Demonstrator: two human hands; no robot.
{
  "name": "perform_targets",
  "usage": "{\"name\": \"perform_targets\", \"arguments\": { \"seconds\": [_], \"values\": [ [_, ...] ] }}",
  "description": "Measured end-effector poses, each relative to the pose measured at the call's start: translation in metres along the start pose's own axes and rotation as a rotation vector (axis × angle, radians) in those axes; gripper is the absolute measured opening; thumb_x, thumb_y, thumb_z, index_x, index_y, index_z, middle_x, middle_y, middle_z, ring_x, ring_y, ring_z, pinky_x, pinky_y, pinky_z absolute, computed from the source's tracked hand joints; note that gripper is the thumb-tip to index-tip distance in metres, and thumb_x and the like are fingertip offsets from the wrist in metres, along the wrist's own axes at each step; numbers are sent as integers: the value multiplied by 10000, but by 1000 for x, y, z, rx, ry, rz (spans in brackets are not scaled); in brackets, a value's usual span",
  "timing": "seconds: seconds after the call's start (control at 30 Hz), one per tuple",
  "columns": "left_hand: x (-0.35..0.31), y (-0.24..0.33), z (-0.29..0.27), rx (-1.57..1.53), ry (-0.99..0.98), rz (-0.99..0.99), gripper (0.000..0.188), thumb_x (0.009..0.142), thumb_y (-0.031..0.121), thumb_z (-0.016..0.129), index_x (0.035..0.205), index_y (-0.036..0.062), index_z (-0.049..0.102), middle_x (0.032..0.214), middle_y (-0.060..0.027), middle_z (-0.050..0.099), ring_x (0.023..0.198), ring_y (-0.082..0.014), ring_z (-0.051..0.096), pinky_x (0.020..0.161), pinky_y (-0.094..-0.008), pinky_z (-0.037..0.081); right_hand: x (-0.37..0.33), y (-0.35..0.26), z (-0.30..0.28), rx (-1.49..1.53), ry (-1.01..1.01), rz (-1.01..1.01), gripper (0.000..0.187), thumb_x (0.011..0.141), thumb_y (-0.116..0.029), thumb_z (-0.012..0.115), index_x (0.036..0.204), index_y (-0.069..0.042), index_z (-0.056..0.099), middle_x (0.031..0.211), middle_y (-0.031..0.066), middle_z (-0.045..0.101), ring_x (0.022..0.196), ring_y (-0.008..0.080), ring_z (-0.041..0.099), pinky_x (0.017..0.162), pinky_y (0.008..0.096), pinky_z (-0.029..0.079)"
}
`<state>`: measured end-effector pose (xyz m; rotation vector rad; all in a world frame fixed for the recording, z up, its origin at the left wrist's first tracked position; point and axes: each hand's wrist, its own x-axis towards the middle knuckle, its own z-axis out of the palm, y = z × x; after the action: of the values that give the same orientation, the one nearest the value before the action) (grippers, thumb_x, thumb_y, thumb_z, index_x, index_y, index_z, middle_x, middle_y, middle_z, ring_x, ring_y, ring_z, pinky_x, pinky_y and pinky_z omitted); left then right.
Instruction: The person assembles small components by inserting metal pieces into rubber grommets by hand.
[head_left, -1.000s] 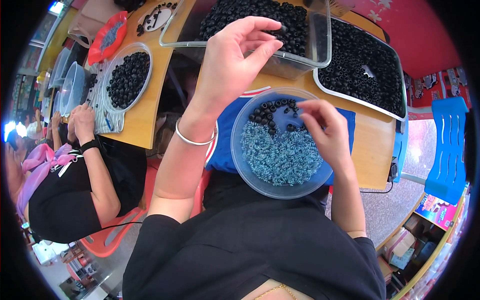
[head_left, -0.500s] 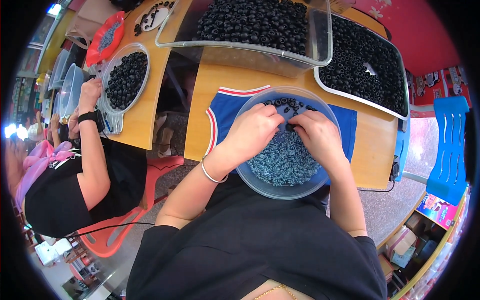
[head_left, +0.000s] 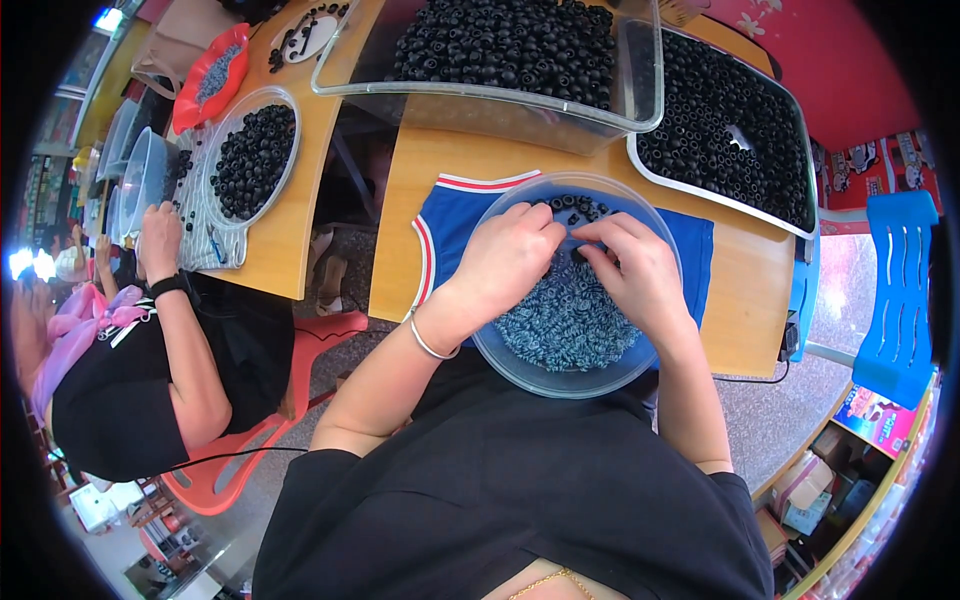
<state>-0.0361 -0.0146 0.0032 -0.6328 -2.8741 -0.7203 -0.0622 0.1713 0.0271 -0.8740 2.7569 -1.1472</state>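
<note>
At the near edge of the table (head_left: 400,225), over a round clear tub (head_left: 545,384), two bare hands come together, fingertips almost meeting. Left hand (head_left: 508,252): a narrow grip, knuckles up, hiding its own tips, so what it pinches, if anything, I cannot tell. Right hand (head_left: 637,272), just beside it: narrow too, thumb close to forefinger, something dark by the tips, though whether that is actually held I can't say. Beneath them, inside the tub, there's a bed of tiny bluish pieces (head_left: 570,328), with small black pieces (head_left: 583,207) gathered along the far side. Light stuff, by the look of it; the black ones probably stiff and smooth, apt to roll, so a fingertip pinch across the outer sides seems the surest hold. The bluish ones look easier to scatter than to break. Around the tub, and partly under it, a blue cloth (head_left: 455,215) with striped trim lies flat. Beyond stands a large clear box (head_left: 480,117) heaped with more black, its front wall something any reach must clear; a white-rimmed tray (head_left: 639,160), equally full, sits to its right. Far left, well apart, a co-worker's hand (head_left: 160,238) is near a loaded round plate (head_left: 294,130).
</note>
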Motion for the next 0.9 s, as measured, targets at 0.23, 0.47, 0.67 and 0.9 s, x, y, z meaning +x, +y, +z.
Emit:
{"name": "perform_targets", "arguments": {
  "seconds": [0.23,0.47,0.67,0.9],
  "values": [
    [2,-4,0,-84,11,110,133,691,40,668,821,63,649,791,-62,532,795,-249,558,694,-369,475,-2,-1,-3,92,2,58,148,789,-61,672,936,-44,658,871,104,632,770,279,632,678,357,505],
    [7,-6,-6,-68,16,138,118,701,63,690,809,65,643,769,-67,540,789,-250,567,683,-368,473,-4,0,-5,95,12,68,154,795,-77,682,943,-42,657,869,98,640,721,245,635,645,337,504],
    [3,5,-19,-274,188,105,103,721,82,676,790,61,601,789,-71,562,768,-250,577,651,-365,479,-4,-10,-7,221,-63,151,175,795,-115,714,941,-37,657,784,96,641,627,179,601,591,301,487],
    [1,13,-24,-235,272,147,121,734,84,686,815,58,600,783,-61,558,739,-239,568,635,-344,474,-6,-12,-7,363,2,207,139,798,-76,715,910,-11,665,777,79,659,664,130,618,617,257,493]
  ]
}}
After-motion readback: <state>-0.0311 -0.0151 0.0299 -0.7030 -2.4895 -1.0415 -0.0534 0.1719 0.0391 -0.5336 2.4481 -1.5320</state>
